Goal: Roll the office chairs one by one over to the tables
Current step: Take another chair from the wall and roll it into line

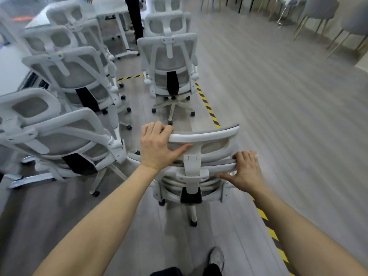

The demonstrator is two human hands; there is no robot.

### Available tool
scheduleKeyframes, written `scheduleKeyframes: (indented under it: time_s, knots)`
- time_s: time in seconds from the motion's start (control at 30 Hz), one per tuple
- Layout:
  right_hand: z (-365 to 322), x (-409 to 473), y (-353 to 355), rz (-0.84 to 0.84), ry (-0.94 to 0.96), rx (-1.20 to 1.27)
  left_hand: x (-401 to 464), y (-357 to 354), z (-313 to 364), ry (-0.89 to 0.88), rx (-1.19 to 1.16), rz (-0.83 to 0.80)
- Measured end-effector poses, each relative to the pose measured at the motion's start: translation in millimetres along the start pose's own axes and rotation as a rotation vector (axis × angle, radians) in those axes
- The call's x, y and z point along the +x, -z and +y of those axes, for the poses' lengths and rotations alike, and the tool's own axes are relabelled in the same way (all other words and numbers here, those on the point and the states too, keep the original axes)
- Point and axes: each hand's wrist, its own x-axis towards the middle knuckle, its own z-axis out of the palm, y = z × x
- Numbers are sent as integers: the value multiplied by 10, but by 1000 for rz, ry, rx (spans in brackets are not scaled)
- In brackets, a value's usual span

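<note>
Floor's grey wood-look planks [278, 108], with yellow-and-black striped hazard tape [208, 106] stuck down in lines across it. Off in the far right corner there's a bunch of grey upholstered chairs on thin gold-coloured legs [318, 10], pretty blurry. Someone's black trouser leg [136, 18] shows up top.

An office: rows of white mesh chairs [171, 66] beside desks [111, 8].
</note>
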Motion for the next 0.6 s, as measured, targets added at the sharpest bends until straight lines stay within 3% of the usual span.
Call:
scheduleKeyframes:
  time_s: [0.27, 0.6]
  knots:
    - [374, 1158, -140, -57, 46, 28, 681, -638, -139, 60, 69, -17]
    - [736, 2504, -404, -81, 116, -2, 1476, -1605, -519, 69, 118, 126]
